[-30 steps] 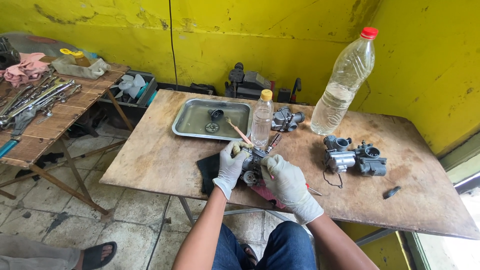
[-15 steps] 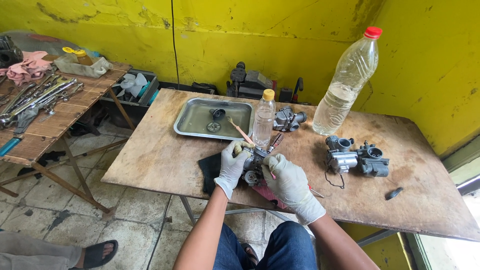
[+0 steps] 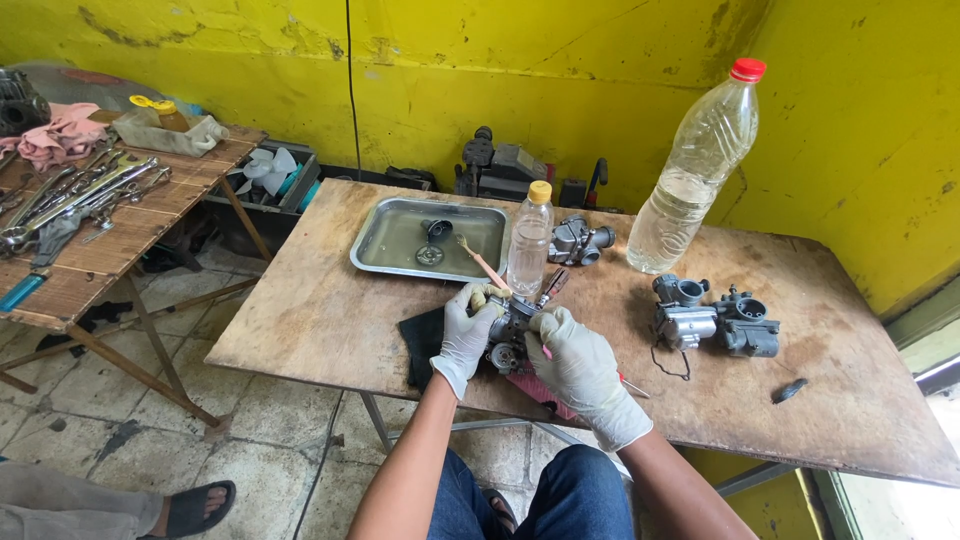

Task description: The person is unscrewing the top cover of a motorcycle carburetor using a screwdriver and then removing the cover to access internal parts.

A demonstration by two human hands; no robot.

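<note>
Both my hands wear white gloves over the near edge of a worn wooden table (image 3: 320,310). My left hand (image 3: 467,330) grips a grey metal carburetor (image 3: 508,335) above a black cloth (image 3: 420,340). My right hand (image 3: 575,360) closes on the carburetor from the right, with a red-handled tool (image 3: 628,385) partly showing under it. A thin brush with a pinkish handle (image 3: 483,265) pokes up past my left fingers.
A metal tray (image 3: 400,240) with liquid and small parts lies behind, next to a small yellow-capped bottle (image 3: 529,240). A large red-capped plastic bottle (image 3: 700,170), three more carburetors (image 3: 715,320), a wrench-covered side table (image 3: 90,220) and another person's sandalled foot (image 3: 190,508) are around.
Both hands stay on the carburetor with only slight shifts; the view has barely moved.
</note>
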